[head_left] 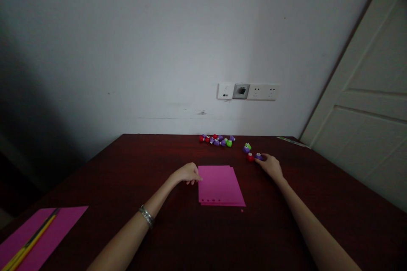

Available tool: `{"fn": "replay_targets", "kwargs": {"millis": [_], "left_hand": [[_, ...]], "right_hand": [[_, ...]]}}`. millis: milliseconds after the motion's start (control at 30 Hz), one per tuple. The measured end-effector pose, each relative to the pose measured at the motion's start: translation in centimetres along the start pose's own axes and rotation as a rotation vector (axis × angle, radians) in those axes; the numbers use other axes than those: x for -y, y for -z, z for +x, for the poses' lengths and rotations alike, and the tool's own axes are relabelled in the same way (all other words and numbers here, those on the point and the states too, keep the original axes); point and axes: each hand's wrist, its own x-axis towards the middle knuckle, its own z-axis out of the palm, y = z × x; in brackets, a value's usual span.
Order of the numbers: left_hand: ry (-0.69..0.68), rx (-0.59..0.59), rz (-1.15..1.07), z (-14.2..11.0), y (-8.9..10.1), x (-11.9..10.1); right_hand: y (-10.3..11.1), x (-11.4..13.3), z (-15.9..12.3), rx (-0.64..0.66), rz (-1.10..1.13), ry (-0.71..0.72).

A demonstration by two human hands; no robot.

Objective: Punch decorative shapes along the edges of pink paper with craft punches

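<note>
My left hand (188, 173) is closed, its thumb and finger at the left edge of two stacked sheets of pink paper (219, 183). Small dark holes run along the near left edge of the top sheet. Off to the right, my right hand (271, 166) has its fingertips on a small purple craft punch (258, 156). Right beside that sits a red punch (250, 157). A second purple punch (246, 149) and a green one (248, 146) stand just behind. A tiny pink paper cutout (242, 210) lies below the sheets.
Several red, purple and green punches (216, 142) cluster at the table's back edge by the wall. Another pink sheet (68, 220) lies at the front left with yellow pencils (34, 239) on it. A thin strip (292, 142) is at the back right, near a white door (365, 106).
</note>
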Motion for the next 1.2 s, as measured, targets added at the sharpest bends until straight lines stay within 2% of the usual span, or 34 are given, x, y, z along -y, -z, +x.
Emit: {"fn": "replay_targets", "kwargs": {"millis": [133,233,300,433,500,533,633,800,933,1200], "left_hand": [[-0.013,0.020,-0.023,0.1,0.2,0.2],[-0.021,0.014,-0.058,0.1,0.7,0.2],[-0.034,-0.030,-0.091,0.1,1.3,0.0],[-0.046,-0.194,-0.171,0.4,2.7,-0.3],[-0.035,-0.304,-0.224,0.9,3.2,-0.2],[-0.023,-0.362,-0.248,1.2,3.4,0.0],[0.033,-0.503,-0.274,2.7,4.0,0.8],[0.069,-0.644,-0.202,5.8,5.2,2.1],[0.078,-0.666,-0.103,8.4,6.4,2.1],[0.074,-0.571,0.125,13.0,7.8,1.1]], "right_hand": [[1.4,0.0,0.1,-0.022,-0.013,-0.019],[3.0,0.9,-1.0,-0.091,-0.037,-0.033],[3.7,2.1,-2.6,-0.104,-0.047,0.046],[3.3,5.2,-6.8,0.099,-0.025,0.326],[2.4,6.4,-8.4,0.209,0.000,0.397],[1.9,6.8,-9.0,0.251,0.011,0.407],[0.9,7.1,-9.5,0.255,0.016,0.380],[0.5,6.6,-9.0,0.237,0.011,0.338],[0.4,6.5,-9.1,0.259,-0.002,0.357],[0.1,6.3,-8.7,0.272,0.008,0.358]]}}
